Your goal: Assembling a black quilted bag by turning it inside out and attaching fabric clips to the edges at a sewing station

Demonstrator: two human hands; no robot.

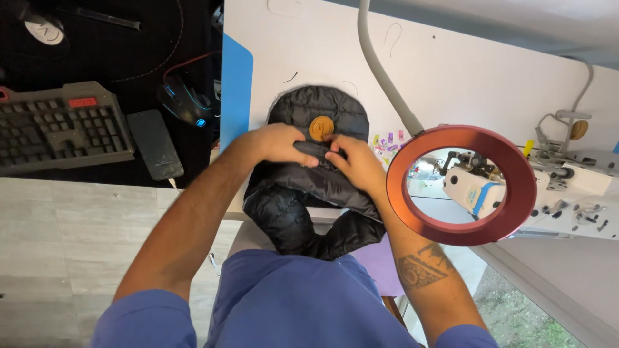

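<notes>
A black quilted padded garment (303,193) lies on the white table (451,71) and hangs over its near edge towards my lap. A round tan patch (321,127) sits on its upper part. My left hand (278,142) pinches a fold of the black fabric just left of the patch. Just right of the patch, my right hand (356,164) grips the same fold, fingertips close to the left hand.
A red-rimmed round magnifier lamp (461,185) on a grey flexible arm (382,71) hovers right of my hands. A white sewing machine (574,187) stands far right. Small coloured clips (388,142) lie beside the garment. On the left, a dark desk holds a keyboard (61,125), phone (153,143) and mouse (186,103).
</notes>
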